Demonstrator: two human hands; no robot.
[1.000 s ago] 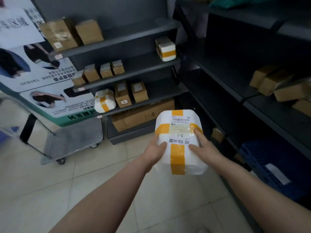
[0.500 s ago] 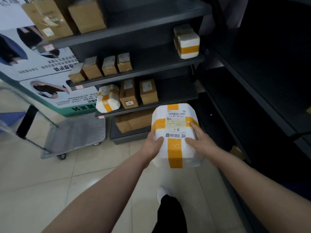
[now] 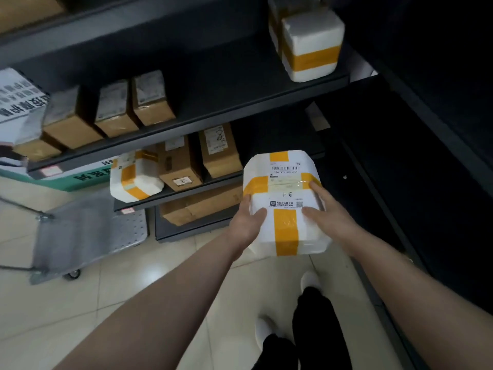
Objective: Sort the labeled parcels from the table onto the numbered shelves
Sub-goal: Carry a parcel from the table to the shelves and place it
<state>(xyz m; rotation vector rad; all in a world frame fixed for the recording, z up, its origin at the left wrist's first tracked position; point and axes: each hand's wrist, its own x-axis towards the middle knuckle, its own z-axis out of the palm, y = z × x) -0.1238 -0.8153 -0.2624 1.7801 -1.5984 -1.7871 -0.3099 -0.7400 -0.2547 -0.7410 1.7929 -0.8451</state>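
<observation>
Left hand (image 3: 246, 222) and right hand (image 3: 326, 212) clasp the yellow-taped white foam parcel (image 3: 285, 231), mid-carry; next, likely, slide it onto the dark metal shelf (image 3: 181, 192).

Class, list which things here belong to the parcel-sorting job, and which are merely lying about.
Job: white parcel, left hand and right hand holding it, dark shelves, shelved brown boxes.
Lying about: flatbed trolley, poster.

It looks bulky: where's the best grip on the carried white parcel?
Its opposite side faces, one hand from each side, thumbs on top: the white parcel is broad, likely too wide for one hand. The left hand and right hand hold it so.
</observation>
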